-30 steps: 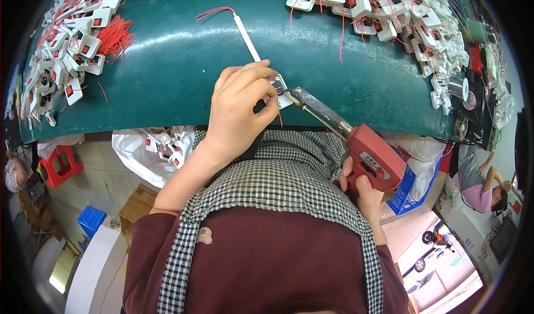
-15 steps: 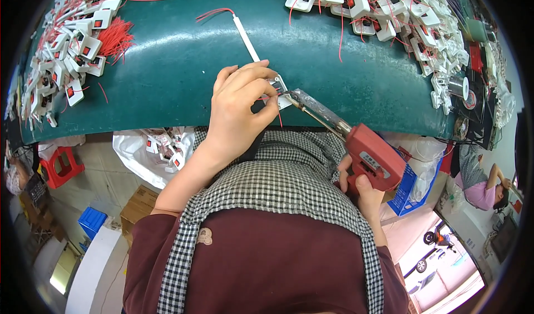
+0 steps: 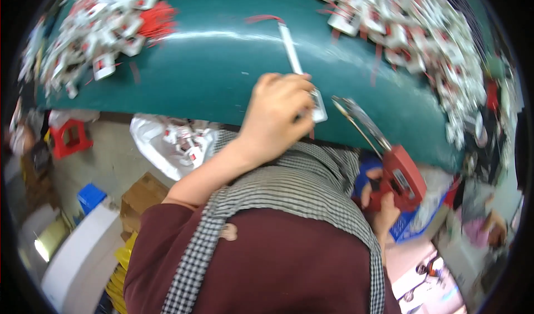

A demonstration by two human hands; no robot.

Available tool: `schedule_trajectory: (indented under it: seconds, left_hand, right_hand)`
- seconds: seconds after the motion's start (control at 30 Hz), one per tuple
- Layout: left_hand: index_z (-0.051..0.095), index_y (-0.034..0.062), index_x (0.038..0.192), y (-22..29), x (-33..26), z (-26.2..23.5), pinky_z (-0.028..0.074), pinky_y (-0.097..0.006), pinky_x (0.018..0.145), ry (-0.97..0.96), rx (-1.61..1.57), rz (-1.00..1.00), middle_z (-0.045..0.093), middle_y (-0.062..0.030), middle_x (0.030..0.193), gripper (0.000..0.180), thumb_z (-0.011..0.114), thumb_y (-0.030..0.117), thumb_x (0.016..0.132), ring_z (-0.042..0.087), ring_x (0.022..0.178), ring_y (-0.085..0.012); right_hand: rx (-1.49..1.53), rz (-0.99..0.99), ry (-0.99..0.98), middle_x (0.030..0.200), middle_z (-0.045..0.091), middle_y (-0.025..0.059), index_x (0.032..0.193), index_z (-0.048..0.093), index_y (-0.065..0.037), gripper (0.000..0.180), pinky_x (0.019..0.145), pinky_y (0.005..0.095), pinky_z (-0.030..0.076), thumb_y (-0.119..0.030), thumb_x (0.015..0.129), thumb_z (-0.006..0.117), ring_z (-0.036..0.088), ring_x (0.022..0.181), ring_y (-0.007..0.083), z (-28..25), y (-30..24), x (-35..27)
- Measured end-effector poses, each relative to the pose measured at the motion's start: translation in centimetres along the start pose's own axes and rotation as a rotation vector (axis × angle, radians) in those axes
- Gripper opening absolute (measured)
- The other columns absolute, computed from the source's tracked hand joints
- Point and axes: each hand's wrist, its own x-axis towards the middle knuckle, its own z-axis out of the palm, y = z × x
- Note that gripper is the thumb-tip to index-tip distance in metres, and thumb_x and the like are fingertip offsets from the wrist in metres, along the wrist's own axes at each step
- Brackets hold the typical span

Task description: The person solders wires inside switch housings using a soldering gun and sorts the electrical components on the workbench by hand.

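My left hand (image 3: 281, 116) is closed over a small white switch housing (image 3: 319, 109) at the near edge of the table, its fingers hiding most of it. From that housing a slim white tube (image 3: 289, 45) points away across the table, with red wires (image 3: 264, 18) at its far end. A short red wire end hangs below my fingers. My right hand (image 3: 384, 205) grips the handle of a red soldering gun (image 3: 403, 175). The gun's long metal tip lies to the right of the housing, apart from it. Motion blurs the picture.
White switch housings with red wires are heaped at the table's left (image 3: 100, 30) and right (image 3: 400, 30). A red wire bundle (image 3: 158, 21) lies by the left heap. Below the green table (image 3: 217, 74) are a white bag (image 3: 156, 141) of housings, a red stool (image 3: 71, 137) and a cardboard box (image 3: 146, 197).
The soldering gun's tip has drawn back from the switch housing, leaving a gap. My left hand still holds the housing. The whole view has shifted and tilted.
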Motion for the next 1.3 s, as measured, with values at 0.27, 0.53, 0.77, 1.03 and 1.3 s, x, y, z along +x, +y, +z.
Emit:
schedule_trajectory:
  seconds: [0.27,0.53,0.77,1.03,1.3]
  left_hand:
    - [0.055,0.0066,0.08,-0.1,-0.4,-0.7,0.039,-0.043,0.086,0.033,-0.069,0.029,0.058,-0.0079,0.101,0.013,0.063,0.008,0.07,0.053,0.104,-0.0236]
    - [0.059,0.0023,0.087,-8.3,-1.1,-12.0,0.043,-0.038,0.079,0.527,0.728,-0.357,0.059,-0.0123,0.094,0.017,0.062,0.008,0.071,0.054,0.088,-0.0307]
    - [0.061,-0.0005,0.086,-12.6,-1.8,-15.3,0.044,-0.038,0.076,0.613,0.875,-0.495,0.058,-0.0123,0.087,0.015,0.061,0.01,0.075,0.054,0.086,-0.0284]
    - [0.062,0.0042,0.076,-11.2,1.3,-16.3,0.045,-0.041,0.066,0.598,1.094,-0.695,0.059,-0.013,0.076,0.021,0.063,0.025,0.074,0.058,0.075,-0.0307]
    - [0.062,0.0022,0.073,-10.6,0.2,-14.6,0.046,-0.042,0.067,0.772,0.707,-0.937,0.062,-0.0154,0.076,0.017,0.061,0.019,0.069,0.06,0.074,-0.0338]
  right_hand:
    - [-0.046,-0.05,0.124,0.094,0.053,0.0145,0.113,0.039,0.008,0.071,0.04,0.0219,0.033,-0.05,0.077,0.06,0.046,0.047,0.0117,0.3,0.2,0.5]
    - [0.001,-0.125,0.036,0.104,0.05,0.0138,0.115,0.035,0.004,0.052,0.039,0.0221,0.034,-0.038,0.088,0.049,0.045,0.049,0.0106,-0.4,0.7,0.5]
    - [0.006,-0.132,-0.053,0.102,0.051,0.0148,0.116,0.035,0.004,0.05,0.038,0.021,0.034,-0.035,0.089,0.048,0.045,0.048,0.011,-0.3,0.9,1.5]
    - [0.038,-0.132,-0.009,0.101,0.051,0.0126,0.113,0.036,0.003,0.049,0.037,0.0228,0.035,-0.038,0.088,0.049,0.047,0.047,0.0123,-0.2,0.0,0.7]
    - [0.145,-0.1,-0.068,0.092,0.058,0.0122,0.124,0.041,-0.013,0.039,0.041,0.0245,0.036,-0.019,0.088,0.053,0.046,0.046,0.0134,-0.7,-0.2,0.7]
